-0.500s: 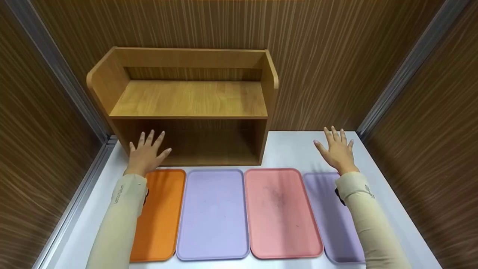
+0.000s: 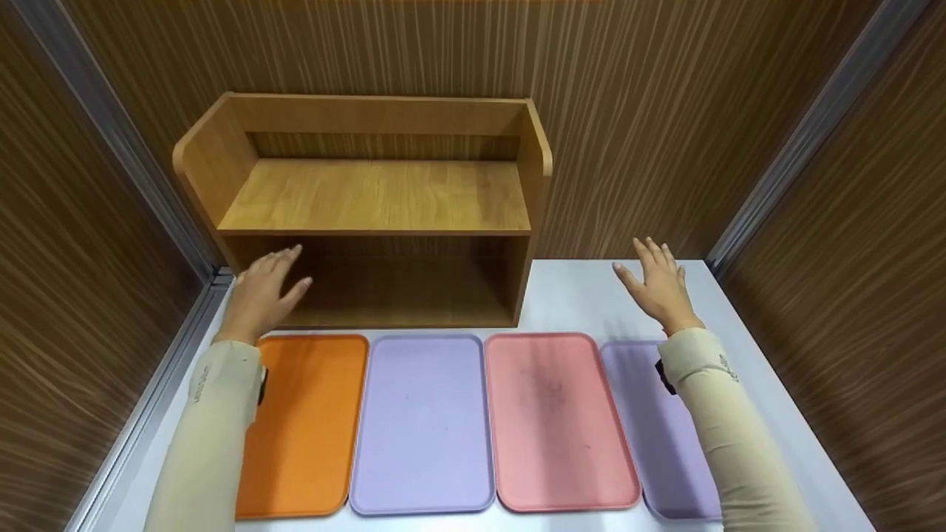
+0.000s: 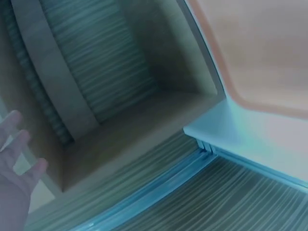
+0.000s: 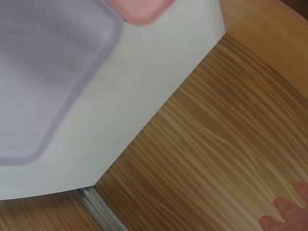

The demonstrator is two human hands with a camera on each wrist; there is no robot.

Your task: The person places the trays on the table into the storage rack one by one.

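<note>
My left hand (image 2: 264, 290) hovers before the lower left of a wooden shelf unit (image 2: 373, 196), fingers extended and thumb spread, holding nothing. In the left wrist view, fingertips (image 3: 33, 173) show at the left edge beside the unit. My right hand (image 2: 660, 287) is raised over the far right of the white table (image 2: 573, 295), its fingers straight and apart, with nothing in it. Below the left wrist lies an orange tray (image 2: 307, 425). Beneath the right forearm is a purple tray (image 2: 676, 443), partly covered by the sleeve.
Between those trays lie a lavender tray (image 2: 423, 425) and a pink tray (image 2: 562, 421) with a dark smudge. Wood-grain panels (image 2: 635, 133) enclose the table at the back and both sides, with metal corner strips (image 2: 798, 133). The shelf unit has an upper board and a lower compartment.
My left hand has shifted left and turned, its fingers now pointing more to the right. The right hand has moved slightly up and left. Trays and shelf unit stay put.
</note>
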